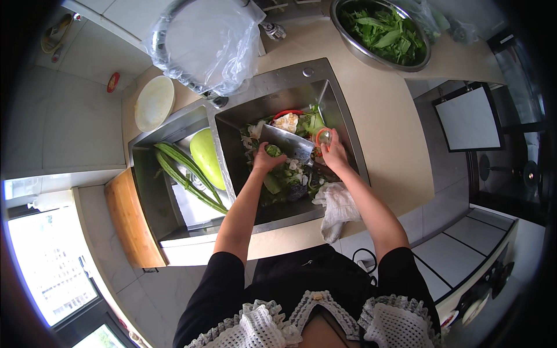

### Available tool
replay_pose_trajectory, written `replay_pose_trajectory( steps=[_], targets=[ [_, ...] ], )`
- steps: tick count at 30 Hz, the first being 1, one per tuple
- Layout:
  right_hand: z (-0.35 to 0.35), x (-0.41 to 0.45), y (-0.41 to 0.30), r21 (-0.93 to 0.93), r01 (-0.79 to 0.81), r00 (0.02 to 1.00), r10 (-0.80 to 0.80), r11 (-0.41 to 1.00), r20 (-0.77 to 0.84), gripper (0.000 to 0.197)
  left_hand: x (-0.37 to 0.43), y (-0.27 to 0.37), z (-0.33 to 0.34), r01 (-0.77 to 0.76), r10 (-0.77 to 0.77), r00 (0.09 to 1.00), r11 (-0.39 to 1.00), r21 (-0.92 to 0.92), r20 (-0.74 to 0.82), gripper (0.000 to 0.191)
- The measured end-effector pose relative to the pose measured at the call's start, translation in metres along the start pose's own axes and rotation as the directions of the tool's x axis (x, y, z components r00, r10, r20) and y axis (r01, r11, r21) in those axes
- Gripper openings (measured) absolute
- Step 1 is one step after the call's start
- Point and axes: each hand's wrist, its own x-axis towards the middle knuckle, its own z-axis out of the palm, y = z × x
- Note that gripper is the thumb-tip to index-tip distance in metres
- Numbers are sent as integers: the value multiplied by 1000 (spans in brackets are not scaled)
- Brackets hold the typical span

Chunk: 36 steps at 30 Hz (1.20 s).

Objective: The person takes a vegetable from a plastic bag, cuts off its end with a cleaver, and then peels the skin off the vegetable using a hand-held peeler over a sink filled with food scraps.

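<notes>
Over the right basin of the steel sink (pixel 278 96), my left hand (pixel 264 162) is curled around a small round green thing (pixel 273 151), which could be chopped greens or a cut vegetable. My right hand (pixel 334 153) grips a small clear round container (pixel 323 136) with an orange-red rim. Between the hands a cleaver (pixel 289 142) lies slanted on vegetable scraps (pixel 296 174), its dark handle pointing toward the right front. A red chili pepper (pixel 288 114) and a pale piece with yellowish kernels (pixel 286 123) lie behind the blade.
The left basin holds ridged gourds (pixel 187 176) and a large pale-green gourd (pixel 206 157). A plastic-covered faucet (pixel 209 48) overhangs the sink. Around it are a white plate (pixel 154 104), a steel bowl (pixel 348 47) of leafy greens, a rumpled cloth (pixel 337 206) and a wooden board (pixel 130 217).
</notes>
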Motion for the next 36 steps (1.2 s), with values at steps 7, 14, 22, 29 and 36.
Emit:
replay_pose_trajectory(
  steps=[7, 14, 22, 29, 36],
  targets=[
    [-5, 4, -5, -220, -18, 996, 36, 975, 79, 64, -25, 28, -27, 468, -401, 878, 603, -646, 261, 79],
    [24, -30, -15, -577, 491, 861, -263, 653, 435, 23, -109, 43, -68, 201, 29, 976, 258, -945, 215, 61],
    [54, 0, 37, -516, 386, 863, -102, 765, 494, 44, -212, 46, -114, -25, 202, 979, 78, -997, -9, 75],
    [-10, -33, -65, -522, 378, 898, -166, 764, 407, 45, -282, -23, -168, -271, 37, 963, 87, -959, -268, 78],
    [-86, -101, -101, 261, 380, 896, -423, 887, 134, 24, -313, -129, -274, -503, -117, 827, 283, -816, -550, 74]
  ],
)
